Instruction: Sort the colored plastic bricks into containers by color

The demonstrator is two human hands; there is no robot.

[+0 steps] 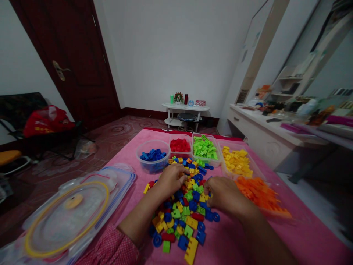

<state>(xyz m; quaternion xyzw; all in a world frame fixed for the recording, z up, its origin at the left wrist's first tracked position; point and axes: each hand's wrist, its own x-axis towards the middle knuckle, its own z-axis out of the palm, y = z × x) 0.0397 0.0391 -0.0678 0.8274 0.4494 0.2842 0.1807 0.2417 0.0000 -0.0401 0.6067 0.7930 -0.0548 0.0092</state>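
Observation:
A mixed pile of toy building bricks in blue, green, yellow, red and orange lies on the pink cloth. Over the far left part of the pile is my left hand, palm down, its fingers curled in among the bricks; what they grip, if anything, is hidden. At the pile's right edge my right hand is closed with the fingertips bent down, and I cannot make out what is in them. Beyond the hands stand a round tub of blue bricks, a box of red bricks and a box of light green bricks.
Yellow bricks fill a container at the right, with orange bricks nearer me beside my right forearm. Stacked clear lids lie at the left. A white dresser stands to the right, and a low white table against the far wall.

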